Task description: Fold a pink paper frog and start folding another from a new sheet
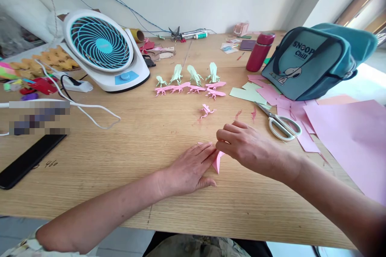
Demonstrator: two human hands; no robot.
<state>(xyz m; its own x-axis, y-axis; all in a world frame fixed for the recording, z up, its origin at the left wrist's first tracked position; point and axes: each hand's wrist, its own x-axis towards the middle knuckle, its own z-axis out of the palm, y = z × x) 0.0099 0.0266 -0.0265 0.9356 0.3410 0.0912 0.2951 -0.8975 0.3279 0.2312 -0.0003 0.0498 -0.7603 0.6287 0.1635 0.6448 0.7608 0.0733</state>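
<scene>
My left hand (193, 168) lies flat on a folded piece of pink paper (218, 164), fingers stretched out and pressing it to the table. My right hand (241, 142) is closed, its fingers curled at the paper's upper edge, right against the left fingertips. Whether its fingertips pinch the paper is hidden. Beyond the hands sits a small pink origami figure (206, 110) with thin legs. Farther back stands a row of folded pink paper insects (181, 87), with several light green paper insects (194, 75) behind them.
White-handled scissors (283, 126) lie right of my hands, beside pink and green paper pieces (245, 94) and a large pink sheet (346, 128). A teal bag (304, 64) and red bottle (261, 52) stand behind. A fan (105, 48), white cable (99, 122) and black phone-like slab (33, 158) occupy the left.
</scene>
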